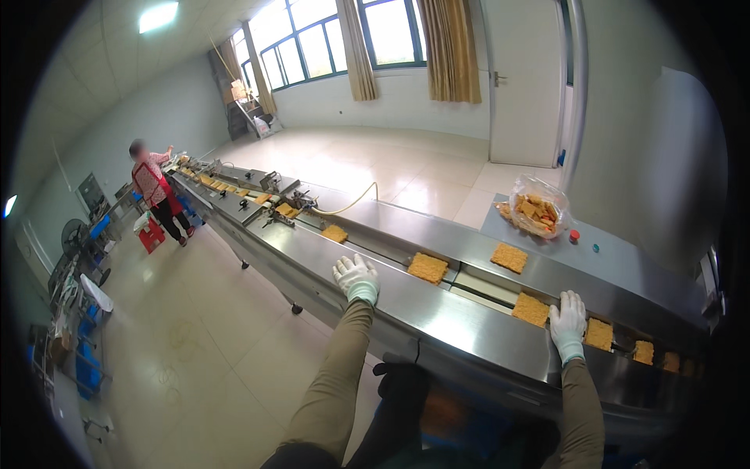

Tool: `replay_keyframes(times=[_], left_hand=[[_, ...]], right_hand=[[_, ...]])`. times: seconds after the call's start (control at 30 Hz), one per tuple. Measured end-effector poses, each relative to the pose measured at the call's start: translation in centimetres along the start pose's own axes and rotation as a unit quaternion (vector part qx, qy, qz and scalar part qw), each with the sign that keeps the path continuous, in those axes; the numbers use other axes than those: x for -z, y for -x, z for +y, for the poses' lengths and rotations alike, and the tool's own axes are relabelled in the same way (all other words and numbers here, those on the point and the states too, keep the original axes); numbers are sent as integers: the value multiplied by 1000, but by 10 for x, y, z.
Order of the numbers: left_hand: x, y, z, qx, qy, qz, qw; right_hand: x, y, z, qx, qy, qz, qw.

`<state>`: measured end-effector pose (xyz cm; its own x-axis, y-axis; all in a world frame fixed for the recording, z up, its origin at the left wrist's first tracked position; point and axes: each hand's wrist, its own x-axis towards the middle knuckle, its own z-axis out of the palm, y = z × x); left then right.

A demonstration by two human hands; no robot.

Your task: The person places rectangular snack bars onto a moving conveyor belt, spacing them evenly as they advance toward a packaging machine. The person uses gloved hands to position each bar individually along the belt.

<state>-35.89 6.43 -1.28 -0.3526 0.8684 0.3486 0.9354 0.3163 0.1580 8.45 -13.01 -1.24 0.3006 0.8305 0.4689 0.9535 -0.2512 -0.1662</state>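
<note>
Conveyor: long steel unit (pixel 461 316), runs past both hands.
Near deck: left hand (pixel 357 277) palm-down on it.
Channel: golden squares in a row; one beyond left hand (pixel 335 233), one right of it (pixel 428 268), one just left of right hand (pixel 569 319), more off to its right.
Far deck: loose square (pixel 508 257), beyond and left of right hand.
Side table: grey top (pixel 621 270), beyond right hand; clear bag of golden pieces (pixel 539 215), red cap (pixel 574 235), teal cap (pixel 596 248).
</note>
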Motion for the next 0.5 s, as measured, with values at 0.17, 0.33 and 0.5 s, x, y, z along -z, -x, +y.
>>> replay_keyframes(times=[0.17,0.33,0.5], left_hand=[[-7,-3,12,17,-37,58,997],[-2,-4,15,18,-46,4,999],[-3,2,17,-2,-3,-4,1000]], right_hand=[[-4,-4,-4,-8,36,-7,999],[-6,-12,-31,-29,90,-40,995],[-31,-36,-75,4,43,-44,998]])
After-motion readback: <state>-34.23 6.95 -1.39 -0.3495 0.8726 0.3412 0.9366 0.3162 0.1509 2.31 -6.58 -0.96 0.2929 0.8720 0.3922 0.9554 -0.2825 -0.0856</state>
